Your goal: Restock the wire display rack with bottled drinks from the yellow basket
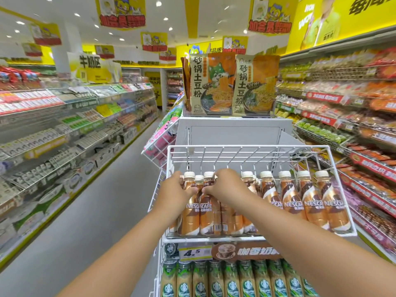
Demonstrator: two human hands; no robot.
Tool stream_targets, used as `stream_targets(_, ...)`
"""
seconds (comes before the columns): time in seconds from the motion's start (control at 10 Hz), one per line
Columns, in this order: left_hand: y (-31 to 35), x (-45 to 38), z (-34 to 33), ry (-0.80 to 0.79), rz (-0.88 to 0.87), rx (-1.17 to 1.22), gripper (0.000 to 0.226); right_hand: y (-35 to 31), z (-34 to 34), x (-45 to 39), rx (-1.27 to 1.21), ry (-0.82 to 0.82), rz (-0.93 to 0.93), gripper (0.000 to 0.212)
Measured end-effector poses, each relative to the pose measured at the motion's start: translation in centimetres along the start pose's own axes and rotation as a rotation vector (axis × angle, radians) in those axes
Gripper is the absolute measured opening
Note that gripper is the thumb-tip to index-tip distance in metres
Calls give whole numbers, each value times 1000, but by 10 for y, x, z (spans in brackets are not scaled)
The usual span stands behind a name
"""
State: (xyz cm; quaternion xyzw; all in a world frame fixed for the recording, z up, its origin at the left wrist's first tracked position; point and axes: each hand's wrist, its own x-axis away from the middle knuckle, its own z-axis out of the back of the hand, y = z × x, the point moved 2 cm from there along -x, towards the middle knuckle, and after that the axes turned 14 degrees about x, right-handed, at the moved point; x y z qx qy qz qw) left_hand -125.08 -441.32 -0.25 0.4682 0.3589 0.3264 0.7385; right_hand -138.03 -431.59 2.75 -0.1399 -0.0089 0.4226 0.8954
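The white wire display rack (248,147) stands straight ahead at the end of an aisle. Its upper shelf holds a row of brown and orange Nescafe bottles (310,202) with white caps. My left hand (177,189) grips a Nescafe bottle (189,213) at the shelf's left end, fingers around its shoulder. My right hand (225,186) grips the neighbouring bottle (206,213) the same way. Both bottles stand upright on the shelf. The yellow basket is out of view.
Green Starbucks bottles (233,279) fill the rack's lower shelf under a 4.5 price tag (195,252). Noodle packets (231,84) sit on top of the grey end panel. Stocked shelves line the left (64,129) and right (353,116); a grey floor aisle (102,200) runs on the left.
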Motion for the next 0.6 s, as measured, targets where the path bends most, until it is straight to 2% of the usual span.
stream_targets(0.1, 3, 6, -1, 8, -71, -50, 71, 1, 4, 4, 14, 22, 37, 49)
stream_targets(0.2, 6, 12, 3, 1, -112, -129, 75, 12, 12, 16, -64, 13, 109, 60)
stream_targets(0.3, 9, 17, 8, -12, -166, -247, 70, 26, 16, 28, -85, 56, 175, 55)
stream_targets(0.4, 14, 36, 8, -49, -277, -488, 67, 55, 19, 54, 136, 166, 305, 48)
stream_targets(0.6, 23, 87, -18, -40, -351, -869, 78, 122, 10, 91, 477, 206, 350, 82)
